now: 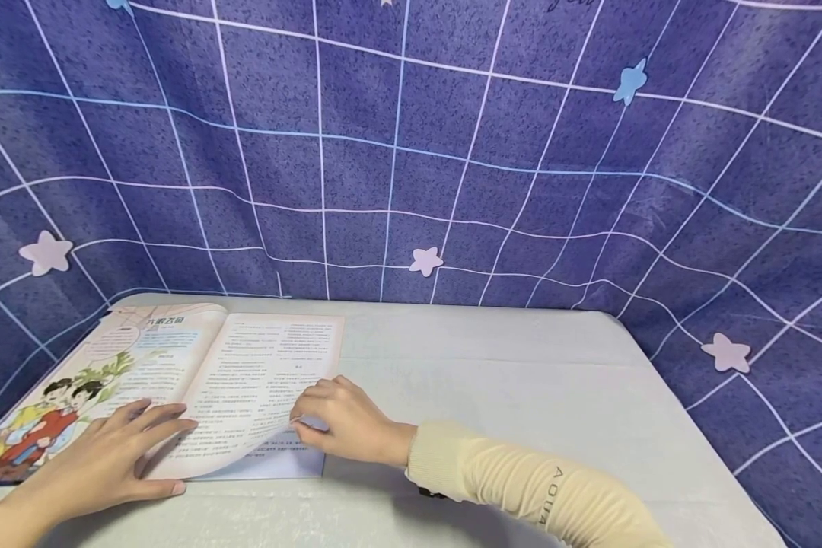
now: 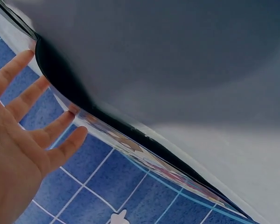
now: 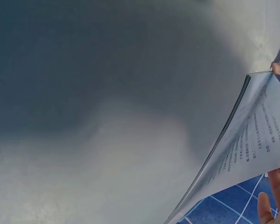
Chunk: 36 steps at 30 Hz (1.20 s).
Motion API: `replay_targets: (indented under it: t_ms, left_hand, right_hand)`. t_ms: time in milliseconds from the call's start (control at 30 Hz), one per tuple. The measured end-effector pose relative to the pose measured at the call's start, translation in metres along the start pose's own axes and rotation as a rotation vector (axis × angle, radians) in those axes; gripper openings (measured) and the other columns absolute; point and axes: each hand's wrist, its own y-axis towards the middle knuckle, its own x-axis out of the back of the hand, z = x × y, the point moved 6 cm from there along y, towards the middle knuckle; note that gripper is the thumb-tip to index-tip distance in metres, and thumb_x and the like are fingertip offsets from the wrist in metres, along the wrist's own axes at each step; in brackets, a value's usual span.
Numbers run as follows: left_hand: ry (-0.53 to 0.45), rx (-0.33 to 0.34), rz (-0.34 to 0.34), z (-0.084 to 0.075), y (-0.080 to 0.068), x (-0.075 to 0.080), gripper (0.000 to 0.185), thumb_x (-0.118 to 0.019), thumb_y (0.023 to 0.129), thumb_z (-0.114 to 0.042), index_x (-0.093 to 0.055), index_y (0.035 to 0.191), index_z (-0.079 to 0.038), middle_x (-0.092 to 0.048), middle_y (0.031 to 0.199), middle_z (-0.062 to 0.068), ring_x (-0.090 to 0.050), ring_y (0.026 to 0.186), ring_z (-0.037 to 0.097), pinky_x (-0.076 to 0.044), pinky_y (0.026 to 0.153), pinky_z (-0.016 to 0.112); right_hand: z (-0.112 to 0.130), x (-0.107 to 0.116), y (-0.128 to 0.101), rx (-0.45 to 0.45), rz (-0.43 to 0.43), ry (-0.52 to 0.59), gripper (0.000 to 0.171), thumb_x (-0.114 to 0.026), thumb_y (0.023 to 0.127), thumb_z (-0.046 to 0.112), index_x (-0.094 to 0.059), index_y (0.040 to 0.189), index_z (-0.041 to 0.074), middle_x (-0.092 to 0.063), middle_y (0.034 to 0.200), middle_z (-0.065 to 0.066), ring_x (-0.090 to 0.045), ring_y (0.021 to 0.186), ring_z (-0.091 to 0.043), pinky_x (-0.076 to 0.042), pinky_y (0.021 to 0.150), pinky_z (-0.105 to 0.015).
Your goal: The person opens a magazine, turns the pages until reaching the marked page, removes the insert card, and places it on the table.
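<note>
An open magazine (image 1: 274,342) lies at the left of the table, with printed text and a coloured drawing of people on its left page. My left hand (image 1: 119,453) rests on the lower part of that left page, its fingers spread and reaching the fold. In the left wrist view, the fingers of the left hand (image 2: 18,135) stretch over the magazine near its edge. My right hand (image 1: 342,418) pinches the right page's outer edge between thumb and fingers. This lifted page (image 3: 266,126) curves up, uncovering part of the sheet beneath (image 1: 288,460).
A pale cloth covers the table (image 1: 493,380), which extends to the right of the magazine. Behind and around it hangs a blue curtain (image 1: 356,183) with white grid lines and stars. A cream sleeve (image 1: 520,479) covers the right forearm.
</note>
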Motion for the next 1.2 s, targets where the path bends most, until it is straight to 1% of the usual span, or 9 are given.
replay_targets:
  t_ms: [67,400,633,800,967,1033,1200]
  left_hand:
    - [0.001,-0.011,-0.009,-0.0014,0.0006,0.0015,0.075,-0.071,0.054,-0.068,-0.061,0.113,-0.023,-0.056,0.119,0.004,-0.047,0.106,0.039,-0.041,0.068,0.065]
    - [-0.005,-0.013,-0.015,-0.0009,0.0010,0.0036,0.070,-0.072,0.055,-0.065,-0.063,0.110,-0.023,-0.058,0.116,0.002,-0.048,0.106,0.037,-0.042,0.067,0.064]
    - [-0.026,-0.010,-0.009,0.0003,0.0004,0.0068,0.063,-0.074,0.058,-0.060,-0.065,0.108,-0.022,-0.059,0.115,0.000,-0.048,0.108,0.033,-0.042,0.069,0.062]
    - [-0.044,-0.027,-0.024,0.0016,0.0007,0.0088,0.058,-0.075,0.060,-0.056,-0.067,0.105,-0.020,-0.062,0.112,0.001,-0.050,0.107,0.034,-0.044,0.069,0.061]
    - [-0.052,-0.027,-0.006,0.0042,0.0006,0.0085,0.058,-0.075,0.063,-0.053,-0.066,0.109,-0.019,-0.062,0.113,0.002,-0.050,0.107,0.035,-0.044,0.070,0.061]
    - [-0.057,-0.028,-0.006,0.0047,0.0005,0.0086,0.058,-0.075,0.063,-0.052,-0.065,0.110,-0.019,-0.061,0.114,0.003,-0.050,0.107,0.034,-0.044,0.071,0.060]
    - [-0.077,-0.043,-0.046,0.0051,0.0010,0.0103,0.057,-0.077,0.062,-0.049,-0.065,0.109,-0.018,-0.061,0.112,0.003,-0.051,0.106,0.031,-0.045,0.072,0.055]
  right_hand:
    - [0.0000,0.0012,0.0010,-0.002,-0.014,-0.002,0.010,-0.057,0.088,0.027,-0.066,0.090,0.024,-0.065,0.089,0.017,-0.054,0.083,0.005,-0.033,0.071,-0.007]
    - [-0.0001,0.0051,0.0043,-0.011,-0.062,-0.005,0.010,-0.057,0.088,0.026,-0.066,0.090,0.023,-0.065,0.088,0.017,-0.054,0.081,0.005,-0.032,0.068,-0.007]
    - [-0.0007,0.0061,0.0039,-0.020,-0.074,-0.004,0.010,-0.057,0.088,0.027,-0.066,0.090,0.023,-0.065,0.089,0.017,-0.055,0.083,0.004,-0.033,0.069,-0.007]
    - [-0.0019,0.0067,0.0028,-0.019,-0.079,0.012,0.009,-0.057,0.088,0.026,-0.066,0.090,0.023,-0.065,0.088,0.017,-0.056,0.086,0.003,-0.034,0.071,-0.008]
    - [-0.0031,0.0067,0.0024,-0.034,-0.082,0.015,0.009,-0.058,0.087,0.026,-0.065,0.090,0.023,-0.065,0.091,0.016,-0.056,0.089,0.002,-0.035,0.074,-0.009]
    - [-0.0038,0.0069,0.0023,-0.041,-0.080,0.005,0.009,-0.058,0.087,0.027,-0.065,0.091,0.023,-0.065,0.092,0.016,-0.055,0.089,0.002,-0.035,0.074,-0.009]
    - [-0.0062,0.0080,0.0017,-0.065,-0.063,-0.003,0.018,-0.058,0.086,0.028,-0.061,0.102,0.020,-0.063,0.101,0.013,-0.051,0.091,0.001,-0.035,0.076,-0.009]
